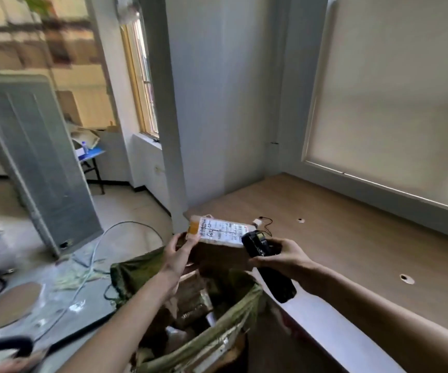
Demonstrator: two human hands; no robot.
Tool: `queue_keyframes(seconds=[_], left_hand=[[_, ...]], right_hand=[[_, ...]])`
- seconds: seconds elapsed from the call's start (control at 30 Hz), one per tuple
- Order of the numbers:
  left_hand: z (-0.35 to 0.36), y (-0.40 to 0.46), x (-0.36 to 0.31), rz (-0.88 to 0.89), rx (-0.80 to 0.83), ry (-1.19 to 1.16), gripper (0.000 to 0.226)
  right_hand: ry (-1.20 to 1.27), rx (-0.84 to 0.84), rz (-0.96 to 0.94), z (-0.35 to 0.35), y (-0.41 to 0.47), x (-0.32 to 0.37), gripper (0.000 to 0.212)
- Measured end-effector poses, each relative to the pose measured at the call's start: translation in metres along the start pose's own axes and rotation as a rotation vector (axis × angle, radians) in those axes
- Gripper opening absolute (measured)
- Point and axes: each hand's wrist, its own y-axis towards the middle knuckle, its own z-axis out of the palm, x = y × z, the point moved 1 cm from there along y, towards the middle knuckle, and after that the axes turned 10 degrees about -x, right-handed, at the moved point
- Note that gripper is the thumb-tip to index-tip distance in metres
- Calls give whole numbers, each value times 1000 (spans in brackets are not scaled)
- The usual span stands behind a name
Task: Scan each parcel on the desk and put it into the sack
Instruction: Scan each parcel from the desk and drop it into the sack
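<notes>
Just above the open mouth of the sack (pixel 190 343), the left hand (pixel 178 250) holds a brown cardboard parcel (pixel 217 244) by its left end, thumb on top beside the orange tape and fingers curled under, so the box hangs in the air off the desk's corner. Its white shipping label (pixel 221 230) faces up, but the print and handwriting are too blurred to read. At three o'clock from the parcel, the right hand (pixel 284 258) is wrapped tightly round a black handheld scanner (pixel 266 265), whose head touches or nearly touches the label's right edge; its lower grip sticks out toward five o'clock, over the desk's pale front edge. The sack, olive green with a drawcord, stands against the wooden desk (pixel 365 251) at six o'clock from the parcel and already holds several brown boxes, partly hidden by the left forearm. Behind the scanner, at twelve o'clock, a small white plug with a thin black cable (pixel 263 223) lies on the desk. On the floor at nine o'clock lie a loop of pale cable (pixel 126 230), a leaning grey panel (pixel 37 162) and a cardboard disc (pixel 11 304). At the lower left corner something dark and curved is cut off and cannot be identified.
</notes>
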Motion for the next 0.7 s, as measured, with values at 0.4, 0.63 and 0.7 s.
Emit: queue_keyframes(seconds=[0.4, 0.63, 0.7], left_hand=[[-40, 142, 91, -79, -116, 333, 36], [22, 218, 160, -148, 5, 532, 32], [38, 230, 175, -154, 51, 600, 38]], right_hand=[[-179, 296, 223, 130, 154, -76, 58], [-305, 420, 409, 132, 213, -155, 73], [-329, 450, 447, 129, 221, -168, 70]])
